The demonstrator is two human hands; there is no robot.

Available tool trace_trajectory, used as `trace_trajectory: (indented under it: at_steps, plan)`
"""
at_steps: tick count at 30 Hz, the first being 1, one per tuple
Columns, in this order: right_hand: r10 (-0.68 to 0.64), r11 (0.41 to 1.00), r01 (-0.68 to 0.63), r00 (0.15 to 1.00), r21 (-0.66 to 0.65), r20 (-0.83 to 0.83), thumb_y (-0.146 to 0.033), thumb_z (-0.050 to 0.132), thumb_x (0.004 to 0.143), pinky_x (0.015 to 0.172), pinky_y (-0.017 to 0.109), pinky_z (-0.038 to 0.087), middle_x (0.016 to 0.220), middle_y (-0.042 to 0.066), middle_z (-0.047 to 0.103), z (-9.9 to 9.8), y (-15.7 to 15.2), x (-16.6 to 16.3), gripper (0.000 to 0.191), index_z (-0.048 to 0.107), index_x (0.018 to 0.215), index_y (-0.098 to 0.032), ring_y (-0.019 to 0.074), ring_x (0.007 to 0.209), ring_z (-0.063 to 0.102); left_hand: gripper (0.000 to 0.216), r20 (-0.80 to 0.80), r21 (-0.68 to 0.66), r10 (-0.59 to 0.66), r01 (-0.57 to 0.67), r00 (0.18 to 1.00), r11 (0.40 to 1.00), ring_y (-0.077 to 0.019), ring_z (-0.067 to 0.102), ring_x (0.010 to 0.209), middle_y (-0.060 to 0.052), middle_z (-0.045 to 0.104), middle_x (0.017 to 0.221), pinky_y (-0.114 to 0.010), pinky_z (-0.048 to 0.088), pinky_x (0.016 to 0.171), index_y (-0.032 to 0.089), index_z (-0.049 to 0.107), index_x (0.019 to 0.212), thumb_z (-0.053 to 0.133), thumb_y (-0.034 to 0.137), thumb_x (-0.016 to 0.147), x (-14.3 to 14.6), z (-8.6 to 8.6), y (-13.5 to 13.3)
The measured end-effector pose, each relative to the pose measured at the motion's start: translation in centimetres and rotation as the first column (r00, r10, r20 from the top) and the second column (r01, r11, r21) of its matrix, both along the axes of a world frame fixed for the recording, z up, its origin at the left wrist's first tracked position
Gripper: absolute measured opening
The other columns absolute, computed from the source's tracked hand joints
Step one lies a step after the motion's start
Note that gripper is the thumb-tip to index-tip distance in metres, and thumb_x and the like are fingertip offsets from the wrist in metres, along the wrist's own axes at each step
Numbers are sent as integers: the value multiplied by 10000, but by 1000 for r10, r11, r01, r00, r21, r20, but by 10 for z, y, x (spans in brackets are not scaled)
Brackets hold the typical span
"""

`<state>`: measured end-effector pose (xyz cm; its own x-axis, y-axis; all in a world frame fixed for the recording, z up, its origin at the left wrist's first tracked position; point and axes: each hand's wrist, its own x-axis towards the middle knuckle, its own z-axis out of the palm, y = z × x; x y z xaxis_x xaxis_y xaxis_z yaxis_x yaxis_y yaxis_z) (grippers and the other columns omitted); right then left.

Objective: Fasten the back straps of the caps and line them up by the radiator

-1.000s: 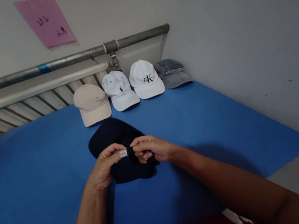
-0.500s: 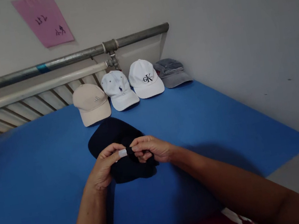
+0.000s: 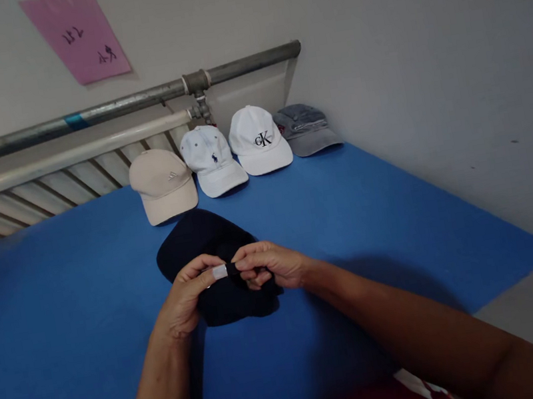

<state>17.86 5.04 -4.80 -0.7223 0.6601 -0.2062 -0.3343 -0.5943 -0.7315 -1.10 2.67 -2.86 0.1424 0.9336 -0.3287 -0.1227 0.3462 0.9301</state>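
Observation:
A dark navy or black baseball cap [image 3: 196, 234] lies on the blue surface in front of me, its brim toward the far left. Between my two hands runs its back strap [image 3: 231, 268], with a shiny silver buckle [image 3: 219, 272] on it. My left hand [image 3: 192, 289] pinches the strap at the buckle, thumb and forefinger closed. Right beside it, my right hand [image 3: 271, 264] pinches the black strap, its other fingers curled beneath. Part of the cap is hidden behind both hands.
Along the back sit a beige cap [image 3: 163, 185], a white cap with a small emblem [image 3: 215, 164], a white lettered cap [image 3: 260, 140] and a grey cap [image 3: 308, 129]. Behind them are a radiator [image 3: 43, 194] and a metal pipe [image 3: 130, 104]. A wall [image 3: 427, 66] rises at the right.
Almost nothing differs. The buckle and the strap between my fingers have shifted very slightly to the right; both hands keep their pinch.

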Motion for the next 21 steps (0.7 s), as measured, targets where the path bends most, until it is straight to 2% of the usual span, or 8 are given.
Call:
trace_trajectory:
  at_steps: [12, 21]
  plan:
    - [-3, 1000, 3, 999, 10, 35, -233, 715, 684, 444, 168, 250, 505, -79, 474, 5, -2, 0, 158, 609, 744, -132, -6, 380, 292, 165, -10, 7, -39, 39, 999, 999, -57, 471, 541, 53, 615, 628, -169, 338, 514, 226, 732, 771, 806, 285, 637, -2, -4, 0]
    - [-52, 998, 53, 998, -17, 39, -220, 717, 661, 434, 164, 221, 496, -76, 466, 4, -4, 0, 159, 597, 719, -132, -1, 388, 299, 200, 31, 40, 7, -9, 1000, 999, -72, 507, 604, 40, 633, 679, -161, 380, 562, 224, 739, 729, 843, 290, 572, -2, -2, -1]
